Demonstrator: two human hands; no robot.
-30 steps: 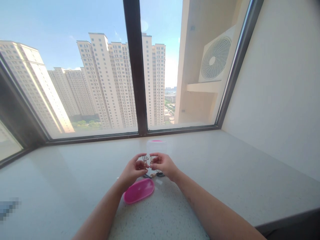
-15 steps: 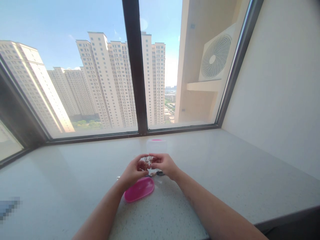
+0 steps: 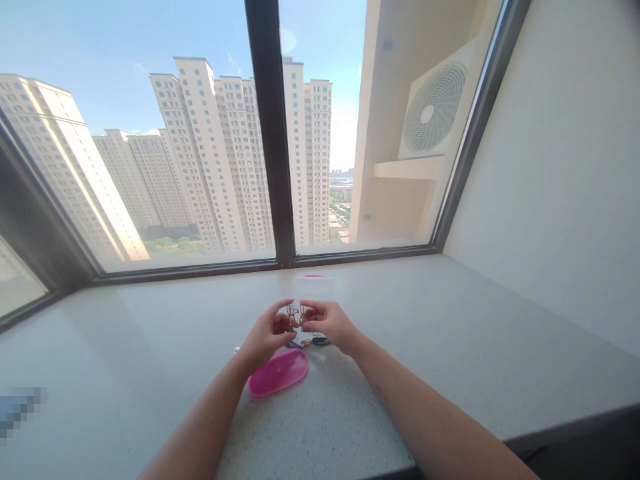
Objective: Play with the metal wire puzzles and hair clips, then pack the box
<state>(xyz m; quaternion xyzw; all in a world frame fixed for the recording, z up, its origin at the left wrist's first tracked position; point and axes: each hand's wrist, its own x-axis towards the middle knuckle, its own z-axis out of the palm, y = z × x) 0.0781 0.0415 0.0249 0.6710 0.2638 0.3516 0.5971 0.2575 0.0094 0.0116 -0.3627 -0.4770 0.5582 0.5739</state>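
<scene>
Both hands are raised a little above a pale stone sill [image 3: 450, 333], fingertips nearly meeting. My left hand [image 3: 267, 335] pinches a small thin wire piece [image 3: 291, 313] between thumb and forefinger. My right hand [image 3: 327, 323] pinches a second wire piece [image 3: 303, 312] right beside the first; the two pieces touch or nearly touch. A pink oval lid [image 3: 278, 373] lies flat on the sill just under my left wrist. Some small dark and metallic bits [image 3: 314, 341] lie on the sill below my right hand.
A clear plastic container [image 3: 313, 288] with a pink rim stands just behind the hands, near the window frame [image 3: 280, 260]. A white wall [image 3: 560, 200] closes the right side. The sill's front edge runs along the lower right.
The two wire pieces were pressed together half a second ago and now sit slightly apart again. Both hands have lifted a little toward the window; the view has tilted slightly.
</scene>
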